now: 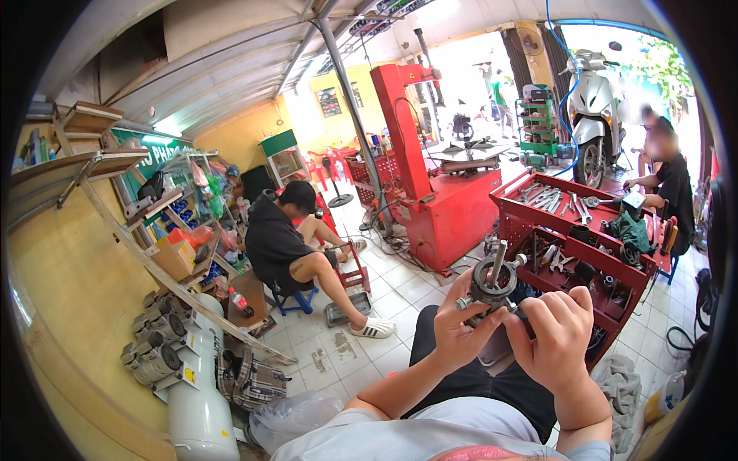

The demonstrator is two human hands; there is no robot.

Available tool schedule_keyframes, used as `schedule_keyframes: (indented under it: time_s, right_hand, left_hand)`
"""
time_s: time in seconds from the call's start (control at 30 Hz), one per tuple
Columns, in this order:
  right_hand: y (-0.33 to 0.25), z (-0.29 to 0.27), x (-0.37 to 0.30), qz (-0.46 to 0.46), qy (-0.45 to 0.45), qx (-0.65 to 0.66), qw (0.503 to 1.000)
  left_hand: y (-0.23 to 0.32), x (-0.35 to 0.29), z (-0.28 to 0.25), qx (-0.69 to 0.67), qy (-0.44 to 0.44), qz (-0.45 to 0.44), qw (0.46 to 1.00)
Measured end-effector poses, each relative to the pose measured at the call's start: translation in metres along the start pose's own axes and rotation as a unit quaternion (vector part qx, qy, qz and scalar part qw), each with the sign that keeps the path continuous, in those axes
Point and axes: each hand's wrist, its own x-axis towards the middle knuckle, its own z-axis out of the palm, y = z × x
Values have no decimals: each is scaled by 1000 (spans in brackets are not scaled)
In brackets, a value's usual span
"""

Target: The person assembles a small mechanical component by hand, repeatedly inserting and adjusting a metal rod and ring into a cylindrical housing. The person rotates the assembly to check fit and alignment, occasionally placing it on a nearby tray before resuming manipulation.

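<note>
In front of my lap I hold up a round metal puller-like tool (492, 280), a dark ring with several bolts sticking out sideways and a steel rod standing up from it. My left hand (460, 330) is closed around its left and lower side, with the thumb along the near edge. My right hand (555, 338) is closed at the tool's lower right, thumb and fingers pinched by one of its bolts. The fingers hide part of that bolt. Right behind my hands is a red tool cart (553, 223) with wrenches (544, 198) on top.
A seated person in black (280, 238) works at the left beside a metal tray (347, 307). An air compressor tank (201, 399) and a plastic bag (296, 421) lie near left. Behind stand a red tyre machine (453, 215) and a scooter (596, 107); another person (676, 184) sits far right.
</note>
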Motion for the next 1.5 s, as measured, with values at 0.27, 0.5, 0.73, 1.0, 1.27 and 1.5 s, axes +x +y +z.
schedule_keyframes:
  time_s: [0.27, 0.5, 0.73, 1.0, 1.27, 1.5]
  right_hand:
    - [1, 5, -2, -11, 6, -15, 1000]
    - [-5, 2, 1, 8, 23, 4, 1000]
    - [-3, -3, 2, -4, 5, 3, 1000]
    - [2, 1, -2, -1, 0, -20, 1000]
    - [6, 8, -11, 18, -6, -14, 1000]
    - [13, 14, -21, 72, 0, 14, 997]
  left_hand:
    - [2, 2, 1, 0, 0, -7, 1000]
    - [5, 0, 1, -5, 8, -22, 1000]
    - [4, 2, -1, 8, 1, -16, 1000]
    - [6, 7, 2, 15, -13, 3, 1000]
    - [-7, 7, 7, 7, -20, 58, 998]
    - [-18, 3, 17, -10, -62, 64, 996]
